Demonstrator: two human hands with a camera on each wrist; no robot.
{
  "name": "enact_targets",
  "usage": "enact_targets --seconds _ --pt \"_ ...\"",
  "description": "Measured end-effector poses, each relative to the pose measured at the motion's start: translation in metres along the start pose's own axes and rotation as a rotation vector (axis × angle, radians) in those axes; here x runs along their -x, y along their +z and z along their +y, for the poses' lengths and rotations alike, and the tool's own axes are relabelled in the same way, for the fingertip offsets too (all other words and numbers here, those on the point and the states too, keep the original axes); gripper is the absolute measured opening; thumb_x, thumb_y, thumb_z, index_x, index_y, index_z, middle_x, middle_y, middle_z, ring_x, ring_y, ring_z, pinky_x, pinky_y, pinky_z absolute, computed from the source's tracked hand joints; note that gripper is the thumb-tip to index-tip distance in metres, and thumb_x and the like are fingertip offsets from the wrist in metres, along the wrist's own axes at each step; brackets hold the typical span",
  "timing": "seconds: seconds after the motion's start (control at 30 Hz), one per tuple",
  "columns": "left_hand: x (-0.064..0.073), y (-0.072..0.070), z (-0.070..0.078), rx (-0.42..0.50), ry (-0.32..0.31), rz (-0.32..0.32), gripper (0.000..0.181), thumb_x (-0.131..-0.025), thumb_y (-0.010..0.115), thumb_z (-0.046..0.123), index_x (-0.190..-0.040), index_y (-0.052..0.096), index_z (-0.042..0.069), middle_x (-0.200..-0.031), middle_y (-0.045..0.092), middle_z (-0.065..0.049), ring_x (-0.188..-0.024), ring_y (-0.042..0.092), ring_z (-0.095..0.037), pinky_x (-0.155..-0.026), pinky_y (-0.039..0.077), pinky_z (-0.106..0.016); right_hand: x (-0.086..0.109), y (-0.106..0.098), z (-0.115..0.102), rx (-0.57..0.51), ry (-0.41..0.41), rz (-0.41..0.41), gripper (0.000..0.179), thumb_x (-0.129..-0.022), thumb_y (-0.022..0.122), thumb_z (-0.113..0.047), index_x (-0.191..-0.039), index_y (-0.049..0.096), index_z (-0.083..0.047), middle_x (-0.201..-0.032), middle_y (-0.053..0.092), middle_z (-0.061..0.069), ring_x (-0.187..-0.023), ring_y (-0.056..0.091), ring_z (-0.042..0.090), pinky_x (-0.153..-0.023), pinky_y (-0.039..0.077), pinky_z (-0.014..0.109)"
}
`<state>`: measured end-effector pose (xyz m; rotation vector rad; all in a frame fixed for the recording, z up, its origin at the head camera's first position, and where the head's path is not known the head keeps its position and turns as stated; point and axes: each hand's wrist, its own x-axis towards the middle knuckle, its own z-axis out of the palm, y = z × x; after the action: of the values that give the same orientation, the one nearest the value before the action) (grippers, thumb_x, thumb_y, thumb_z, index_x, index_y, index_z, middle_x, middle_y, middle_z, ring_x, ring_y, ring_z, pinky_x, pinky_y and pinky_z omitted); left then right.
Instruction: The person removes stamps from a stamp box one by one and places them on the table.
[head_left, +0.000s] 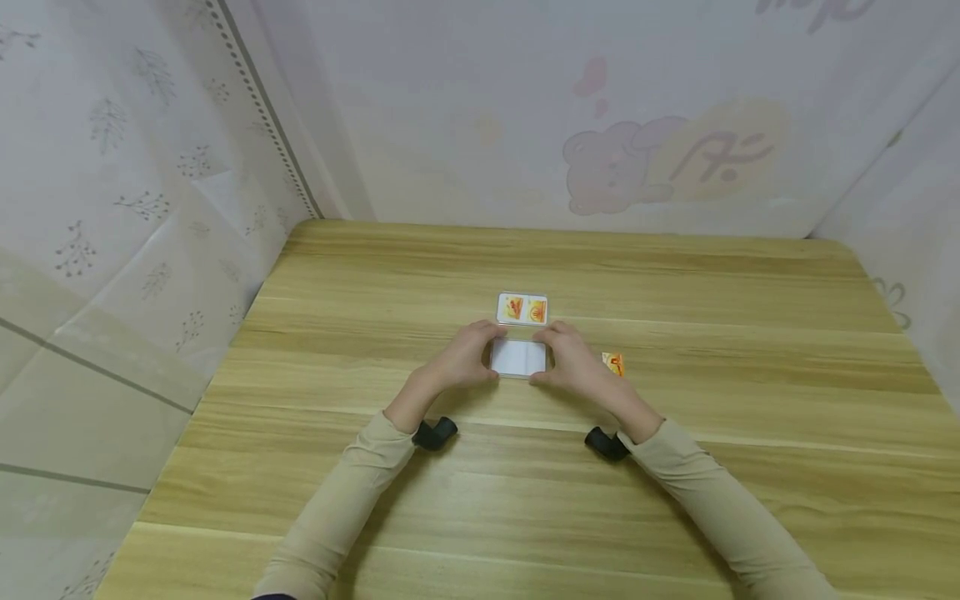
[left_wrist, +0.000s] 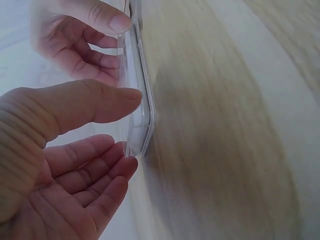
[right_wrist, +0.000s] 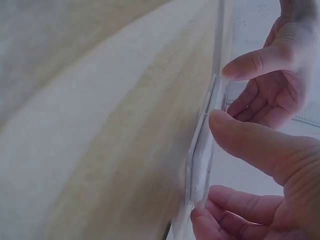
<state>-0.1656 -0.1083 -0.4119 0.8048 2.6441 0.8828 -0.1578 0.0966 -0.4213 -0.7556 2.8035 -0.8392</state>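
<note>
A shallow clear plastic box point(head_left: 518, 358) with a white inside lies flat on the table between both hands. My left hand point(head_left: 463, 357) holds its left end, thumb at the near edge and fingers at the far edge. At the right end my right hand point(head_left: 572, 358) grips it the same way. The left wrist view shows the box point(left_wrist: 142, 112) edge-on, with the left thumb on its side. Just beyond it lies a similar clear case point(head_left: 522, 308) showing two orange pictures on white. A small orange picture card point(head_left: 613, 363) lies right of the right hand, partly hidden by it.
The wooden table point(head_left: 720, 333) has a curtain point(head_left: 450, 108) hanging at its back and another patterned one point(head_left: 135, 208) on the left. A black wrist-worn piece point(head_left: 435, 433) sits under the left wrist, and a second point(head_left: 606, 443) under the right.
</note>
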Motion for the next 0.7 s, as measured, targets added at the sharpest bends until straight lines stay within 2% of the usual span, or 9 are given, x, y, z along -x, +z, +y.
enact_targets --seconds 0.43,0.7 --pt "-0.0015 0.002 -0.0033 -0.018 0.01 0.007 0.062 -0.07 0.077 -0.003 -0.125 0.05 -0.011 -0.126 0.053 -0.021 -0.117 0.049 -0.033 -0.101 0.039 -0.041 -0.0019 -0.003 -0.0016 0.02 0.002 -0.045 0.058 -0.066 0.084 -0.008 -0.114 0.057 0.011 -0.108 0.055 0.02 -0.097 0.051 0.029 -0.081 0.05 0.036" --pt "-0.0016 0.0012 -0.0035 -0.011 -0.005 -0.005 0.062 -0.07 0.076 -0.003 -0.126 0.05 -0.009 -0.126 0.053 -0.019 -0.117 0.048 -0.032 -0.102 0.038 -0.04 -0.0038 -0.0045 -0.0031 0.005 0.031 -0.072 0.059 -0.066 0.084 -0.006 -0.115 0.057 0.011 -0.11 0.055 0.02 -0.099 0.05 0.03 -0.082 0.05 0.038"
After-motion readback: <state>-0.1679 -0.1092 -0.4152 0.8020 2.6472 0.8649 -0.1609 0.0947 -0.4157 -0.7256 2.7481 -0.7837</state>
